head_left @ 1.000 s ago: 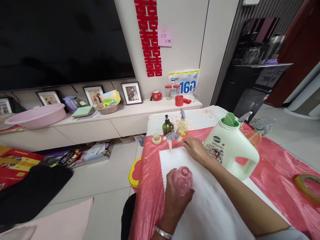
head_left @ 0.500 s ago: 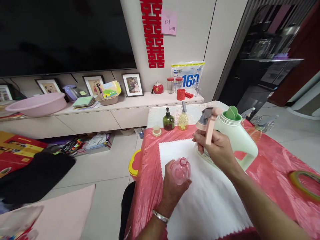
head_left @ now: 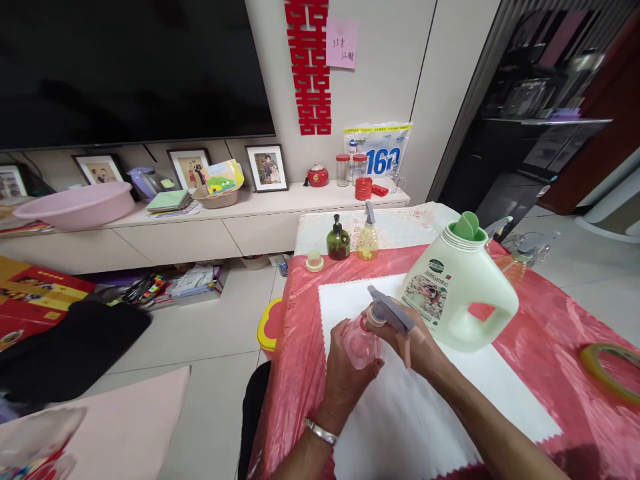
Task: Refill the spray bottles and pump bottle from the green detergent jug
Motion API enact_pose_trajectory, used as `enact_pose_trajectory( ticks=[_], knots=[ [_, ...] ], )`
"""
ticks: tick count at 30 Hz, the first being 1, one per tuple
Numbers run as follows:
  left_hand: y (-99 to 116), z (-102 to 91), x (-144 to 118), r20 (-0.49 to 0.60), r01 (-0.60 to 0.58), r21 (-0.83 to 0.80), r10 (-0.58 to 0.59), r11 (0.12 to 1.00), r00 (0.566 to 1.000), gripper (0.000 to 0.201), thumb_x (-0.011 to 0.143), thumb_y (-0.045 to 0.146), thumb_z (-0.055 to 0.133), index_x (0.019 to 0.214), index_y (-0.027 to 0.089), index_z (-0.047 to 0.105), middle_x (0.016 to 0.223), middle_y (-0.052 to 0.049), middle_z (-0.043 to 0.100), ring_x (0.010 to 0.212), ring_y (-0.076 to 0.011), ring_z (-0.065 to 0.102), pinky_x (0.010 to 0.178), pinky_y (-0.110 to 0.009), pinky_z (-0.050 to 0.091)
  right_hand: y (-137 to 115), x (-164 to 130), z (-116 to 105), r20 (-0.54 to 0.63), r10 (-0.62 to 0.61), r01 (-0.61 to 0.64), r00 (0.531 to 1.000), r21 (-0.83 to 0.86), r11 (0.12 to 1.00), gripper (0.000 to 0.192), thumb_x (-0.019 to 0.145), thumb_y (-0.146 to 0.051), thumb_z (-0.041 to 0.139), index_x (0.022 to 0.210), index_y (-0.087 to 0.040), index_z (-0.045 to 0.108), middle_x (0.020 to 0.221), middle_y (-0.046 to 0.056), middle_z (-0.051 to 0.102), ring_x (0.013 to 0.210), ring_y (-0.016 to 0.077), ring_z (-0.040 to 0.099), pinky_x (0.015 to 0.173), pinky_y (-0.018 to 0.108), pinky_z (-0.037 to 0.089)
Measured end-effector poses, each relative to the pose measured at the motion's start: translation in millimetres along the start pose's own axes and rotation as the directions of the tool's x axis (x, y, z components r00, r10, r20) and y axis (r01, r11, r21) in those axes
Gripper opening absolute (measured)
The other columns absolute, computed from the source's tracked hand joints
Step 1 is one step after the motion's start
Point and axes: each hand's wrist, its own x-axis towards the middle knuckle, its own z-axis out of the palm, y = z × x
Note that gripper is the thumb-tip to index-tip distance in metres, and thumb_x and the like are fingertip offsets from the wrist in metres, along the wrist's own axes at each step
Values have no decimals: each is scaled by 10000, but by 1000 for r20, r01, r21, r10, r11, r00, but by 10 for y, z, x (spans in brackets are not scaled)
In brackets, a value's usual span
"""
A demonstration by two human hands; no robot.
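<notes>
My left hand (head_left: 345,370) is wrapped round a clear pink spray bottle (head_left: 361,345), holding it tilted over a white cloth (head_left: 420,413). A grey and pink trigger sprayer head (head_left: 393,313) is gripped in my right hand (head_left: 417,340), its collar at the bottle's mouth. Whether the threads have engaged I cannot tell. Just right of my right hand stands a large pale green jug (head_left: 460,287) with a label, a handle and a green cap (head_left: 467,227) tipped in its opening.
Behind the cloth stand a small lidded cup (head_left: 315,261), a green pump bottle (head_left: 339,240) and a yellow spray bottle (head_left: 367,240). More spray bottles (head_left: 517,263) are right of the jug. A tape roll (head_left: 613,373) lies on the red plastic cover (head_left: 300,393).
My right hand has brought the sprayer head down and left from beside the jug to the pink bottle's mouth. My left hand and the bottle have stayed nearly still.
</notes>
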Motion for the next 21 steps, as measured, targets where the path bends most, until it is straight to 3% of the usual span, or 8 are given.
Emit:
enact_pose_trajectory(
  ticks=[3,6,10,13,17,19,21],
  knots=[
    [-15,13,-2,-8,4,15,-3,1000,1000,854,598,323,830,1317,182,391,1351,-173,549,1245,-354,593,1025,-535,528,7,-29,1,25,51,-53,998,57,997,313,787,-466,670,976,-217,667,975,77,632,891,204,626,627,297,549],
    [-45,20,-5,-8,-22,0,22,1000,1000,864,604,347,830,1325,180,383,1351,-171,547,1247,-352,591,1030,-539,523,45,-38,-13,77,130,-140,988,127,982,449,800,-480,630,1167,-221,625,776,29,560,720,173,590,460,252,483],
    [-53,12,-2,-11,-32,-8,32,999,999,864,602,383,831,1319,176,395,1322,-167,561,1241,-349,592,1042,-533,515,49,-51,-38,169,188,-221,967,198,955,525,786,-436,614,1239,-174,573,682,-27,468,546,123,474,350,236,392],
    [-35,15,5,-31,-55,8,55,998,998,847,601,396,840,1302,173,420,1302,-170,575,1224,-356,599,1023,-543,525,36,-84,-42,189,159,-198,969,206,958,517,771,-345,651,1263,-198,584,801,2,542,605,107,504,433,233,444],
    [-17,38,9,-52,-60,8,60,998,997,868,602,428,854,1301,176,405,1261,-164,590,1139,-342,647,936,-522,576,94,-138,-16,149,71,-98,986,176,980,543,726,-192,714,1254,-292,635,1209,68,573,938,155,595,667,260,541],
    [-25,49,7,-51,-72,17,73,997,996,884,595,416,861,1305,178,391,1281,-168,573,1152,-337,641,945,-512,576,158,-154,-5,128,25,-48,991,181,982,537,722,-164,717,1233,-320,660,1284,58,557,1139,198,557,848,306,544],
    [-45,60,6,-54,-91,35,93,995,994,888,590,404,865,1305,179,390,1293,-170,564,1170,-338,631,967,-516,566,221,-166,-11,107,7,-28,994,198,980,462,766,-189,696,1206,-329,681,1300,52,563,1207,217,537,929,342,526]
  ],
)
